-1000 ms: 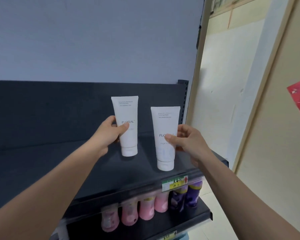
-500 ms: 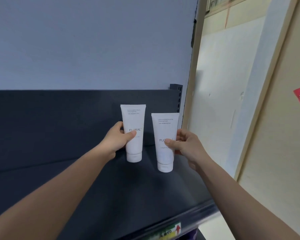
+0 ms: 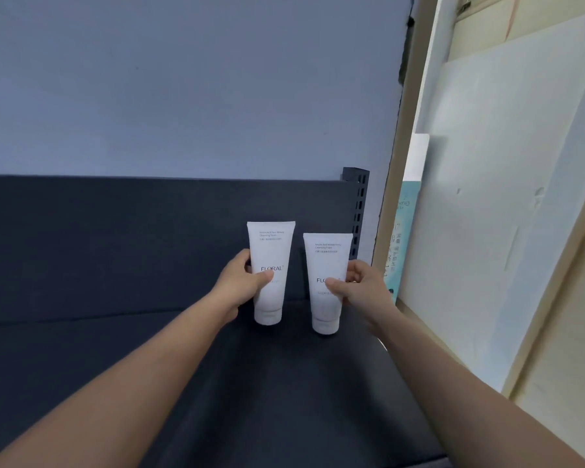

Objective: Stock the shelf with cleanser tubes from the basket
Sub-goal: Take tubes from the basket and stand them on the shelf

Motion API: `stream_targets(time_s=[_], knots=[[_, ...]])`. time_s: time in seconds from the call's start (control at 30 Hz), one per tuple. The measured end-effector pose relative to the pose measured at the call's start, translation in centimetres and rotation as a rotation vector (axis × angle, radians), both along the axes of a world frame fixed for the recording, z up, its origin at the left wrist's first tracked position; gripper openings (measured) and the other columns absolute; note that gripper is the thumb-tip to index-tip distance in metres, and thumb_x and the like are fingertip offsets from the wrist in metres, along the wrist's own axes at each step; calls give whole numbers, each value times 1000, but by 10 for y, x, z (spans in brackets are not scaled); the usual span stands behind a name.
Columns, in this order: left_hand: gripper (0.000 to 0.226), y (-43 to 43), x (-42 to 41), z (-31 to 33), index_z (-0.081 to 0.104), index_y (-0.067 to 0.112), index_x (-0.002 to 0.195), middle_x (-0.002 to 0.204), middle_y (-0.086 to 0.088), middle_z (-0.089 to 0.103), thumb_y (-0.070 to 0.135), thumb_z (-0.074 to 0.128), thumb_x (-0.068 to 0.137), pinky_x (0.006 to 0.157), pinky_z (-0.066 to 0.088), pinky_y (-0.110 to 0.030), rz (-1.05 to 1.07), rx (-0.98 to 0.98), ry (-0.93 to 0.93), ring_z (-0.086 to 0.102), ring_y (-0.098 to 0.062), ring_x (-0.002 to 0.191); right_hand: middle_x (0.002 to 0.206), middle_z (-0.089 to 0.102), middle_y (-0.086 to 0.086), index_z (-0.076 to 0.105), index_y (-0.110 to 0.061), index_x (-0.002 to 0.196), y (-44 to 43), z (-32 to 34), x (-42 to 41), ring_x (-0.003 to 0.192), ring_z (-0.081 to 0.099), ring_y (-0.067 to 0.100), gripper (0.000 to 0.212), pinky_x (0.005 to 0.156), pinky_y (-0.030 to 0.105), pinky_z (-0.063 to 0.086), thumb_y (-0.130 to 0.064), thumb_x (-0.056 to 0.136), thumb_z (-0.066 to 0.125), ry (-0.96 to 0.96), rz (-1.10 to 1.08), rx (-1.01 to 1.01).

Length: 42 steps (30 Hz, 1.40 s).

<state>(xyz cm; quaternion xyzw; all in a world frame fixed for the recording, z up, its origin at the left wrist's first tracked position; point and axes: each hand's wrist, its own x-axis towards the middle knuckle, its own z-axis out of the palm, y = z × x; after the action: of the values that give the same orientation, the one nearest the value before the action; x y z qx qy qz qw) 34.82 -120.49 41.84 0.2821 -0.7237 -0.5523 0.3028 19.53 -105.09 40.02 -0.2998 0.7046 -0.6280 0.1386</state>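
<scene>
A: Change against the frame half a second back?

B: Both tubes sit farther back over the shelf [image 3: 149, 366], and the front price label has left the view. The left hand [image 3: 242, 282] grips the left tube [image 3: 271, 261]. The right hand [image 3: 358, 287] pinches the right tube [image 3: 326, 265]. Both are upright, caps down, close to the back panel [image 3: 115, 238]; contact with the shelf unclear.

A: Surface, room?

B: Dark grey shelf, slotted upright [image 3: 358, 211] at the right rear, pale wall [image 3: 183, 89] above.
</scene>
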Motion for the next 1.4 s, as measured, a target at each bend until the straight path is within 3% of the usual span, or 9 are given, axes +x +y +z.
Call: stream_targets(time_s=[0.2,0.37,0.53,0.67,0.87,1.0,1.1,1.27,1.4], knots=[[30,0,-16,-13,56,24,114,110,2,64,10,64,89,88,50,-33,62,-23,-17,60,-16,104,106,69,2,59,-11,112,-12,-7,-22,97,67,18,34,88,37,55,-10,82,74,66,16,-10],[33,-2,-23,-19,56,25,117,111,4,64,9,64,89,84,48,-28,84,-45,-1,60,-13,103,111,68,3,56,-11,114,-27,-10,-33,101,65,19,34,89,37,55,-11,84,72,86,65,-23],[36,-6,-29,-20,55,24,122,112,6,64,8,63,90,86,47,-28,104,-68,-14,59,-13,105,105,68,4,57,-13,105,-40,-12,-38,92,65,15,25,79,28,53,-8,84,70,85,59,-52],[37,-5,-31,-18,54,23,124,104,11,62,8,62,91,81,45,-22,116,-111,-16,57,-2,93,101,66,4,56,-16,105,-46,-13,-41,92,63,20,25,82,33,53,-10,85,70,110,57,-47],[34,-5,-29,-19,55,22,120,98,11,62,13,65,89,74,46,-21,163,-186,-70,57,-3,88,106,65,4,52,-13,120,-45,-16,-39,97,64,20,40,86,35,54,-15,85,71,156,24,-28],[40,-3,-19,-21,53,20,121,102,2,61,19,69,84,86,50,-33,233,-267,-176,60,-17,98,102,56,1,50,-12,120,-36,-13,-30,88,55,14,46,71,15,44,-18,82,75,316,-116,-56],[47,-1,-5,-19,50,20,127,109,0,59,25,70,84,88,48,-32,262,-353,-265,58,-18,102,93,51,-3,53,-11,110,-28,-10,-16,78,49,10,35,66,17,38,-16,82,73,495,-201,-139],[35,5,35,-13,57,20,120,108,1,57,27,66,87,88,47,-29,316,-601,-475,58,-18,101,96,58,-4,61,-10,106,-24,-1,21,86,56,14,23,72,27,46,-15,85,68,895,21,-155],[39,15,81,-4,55,16,126,119,-2,56,34,59,92,93,46,-35,411,-798,-720,54,-22,111,107,63,-4,62,-17,112,-34,0,55,100,57,16,23,83,28,46,-21,90,60,1039,238,-35]])
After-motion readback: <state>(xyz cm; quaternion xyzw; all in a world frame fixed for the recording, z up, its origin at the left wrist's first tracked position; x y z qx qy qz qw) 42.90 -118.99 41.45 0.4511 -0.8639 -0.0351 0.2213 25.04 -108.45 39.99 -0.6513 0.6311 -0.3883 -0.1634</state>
